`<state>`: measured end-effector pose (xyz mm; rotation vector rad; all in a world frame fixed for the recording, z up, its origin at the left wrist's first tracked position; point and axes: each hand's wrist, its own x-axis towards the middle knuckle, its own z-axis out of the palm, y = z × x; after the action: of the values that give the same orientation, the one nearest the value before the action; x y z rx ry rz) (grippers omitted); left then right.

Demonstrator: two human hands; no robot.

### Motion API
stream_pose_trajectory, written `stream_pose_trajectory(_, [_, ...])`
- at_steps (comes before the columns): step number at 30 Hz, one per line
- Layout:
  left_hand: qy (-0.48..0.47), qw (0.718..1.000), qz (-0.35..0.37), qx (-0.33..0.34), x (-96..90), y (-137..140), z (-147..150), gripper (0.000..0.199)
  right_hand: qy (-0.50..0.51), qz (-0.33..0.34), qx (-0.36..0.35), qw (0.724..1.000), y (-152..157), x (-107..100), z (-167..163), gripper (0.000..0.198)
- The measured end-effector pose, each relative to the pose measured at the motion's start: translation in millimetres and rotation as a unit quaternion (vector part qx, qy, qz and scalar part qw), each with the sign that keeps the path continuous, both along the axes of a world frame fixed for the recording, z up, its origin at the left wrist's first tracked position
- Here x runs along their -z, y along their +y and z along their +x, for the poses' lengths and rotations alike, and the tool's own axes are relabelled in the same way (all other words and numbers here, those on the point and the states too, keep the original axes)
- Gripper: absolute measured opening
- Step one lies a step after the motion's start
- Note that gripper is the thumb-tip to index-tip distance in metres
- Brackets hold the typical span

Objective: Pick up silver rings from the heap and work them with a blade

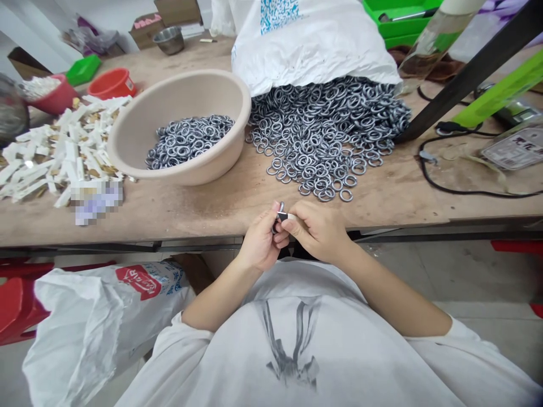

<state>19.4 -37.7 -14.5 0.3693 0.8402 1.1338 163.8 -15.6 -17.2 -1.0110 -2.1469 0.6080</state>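
Observation:
Close to the table's front edge, my left hand (263, 238) is closed around a dark grey ring (281, 207), pinched between thumb and fingers. My right hand (319, 229) meets it from the right, thumb and forefinger pinching a small flat blade-like piece (283, 216) with a dark tip. That piece lies against the ring; my fingers hide the rest of it. Just beyond my hands, a heap of grey rings (322, 135) spills from a white sack (314, 51). More grey rings (193, 138) lie inside a beige basin (212, 164) to the left.
White and brown scraps (63, 147) cover the table's left side, near a red bowl (111, 83) and a metal bowl (168, 40). On the right are a slanted black bar (470, 70), a black cable (428, 175) and a clear bottle (441, 42). A white bag (85, 322) stands below.

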Motion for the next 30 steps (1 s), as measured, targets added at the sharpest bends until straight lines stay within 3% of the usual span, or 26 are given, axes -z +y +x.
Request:
stream_pose_trajectory(3, [0.003, 1.0, 0.013, -0.003, -1.8, -2.4, 1.6, 0.048, -0.035, 0.017, 0.007, 0.999, 0.2, 0.0, -0.4, 0.051])
stream_pose_trajectory(5, [0.009, 0.999, 0.03, 0.011, -3.0, -5.2, 2.3, 0.048, -0.048, -0.007, 0.027, 0.998, 7.6, 2.3, 3.2, 0.051])
stream_pose_trajectory(9, [0.025, 0.997, 0.045, 0.061, -3.2, -9.8, 0.0, 0.048, -0.099, -0.072, 0.17, 0.978, 34.9, 9.7, 16.5, 0.047])
stream_pose_trajectory(12, [0.036, 0.998, 0.036, 0.028, -1.3, -6.5, -6.5, 0.043, -0.208, -0.051, 0.219, 0.952, 50.1, 12.4, 19.1, 0.031])
stream_pose_trajectory(15, [0.062, 0.997, 0.036, -0.012, 1.4, 1.2, -15.1, 0.031, -0.304, -0.039, 0.218, 0.926, 55.6, 11.0, 12.2, 0.031])
stream_pose_trajectory(18, [0.08, 0.996, 0.026, -0.037, 3.6, 8.3, -22.6, 0.032, -0.327, -0.05, 0.212, 0.919, 59.4, 7.1, 7.2, 0.029])
stream_pose_trajectory(22, [0.078, 0.996, 0.022, -0.046, 3.7, 14.3, -25.8, 0.026, -0.227, -0.058, 0.225, 0.946, 65.3, 4.9, 13.0, 0.019])
stream_pose_trajectory(24, [0.082, 0.995, 0.028, -0.04, 2.7, 16.5, -23.0, 0.026, -0.105, -0.067, 0.219, 0.968, 63.8, 6.5, 16.3, 0.018])
stream_pose_trajectory(26, [0.097, 0.994, 0.03, -0.033, 2.0, 17.8, -17.8, 0.031, 0.054, -0.117, 0.171, 0.977, 56.9, 8.7, 16.2, 0.024])
stream_pose_trajectory(28, [0.109, 0.993, 0.031, -0.017, 2.3, 17.6, -12.0, 0.037, 0.195, -0.199, 0.099, 0.955, 46.4, 10.5, 12.6, 0.032])
stream_pose_trajectory(30, [0.107, 0.993, 0.037, 0.018, 3.2, 15.5, -7.2, 0.044, 0.277, -0.271, 0.034, 0.921, 36.3, 11.3, 7.8, 0.041])
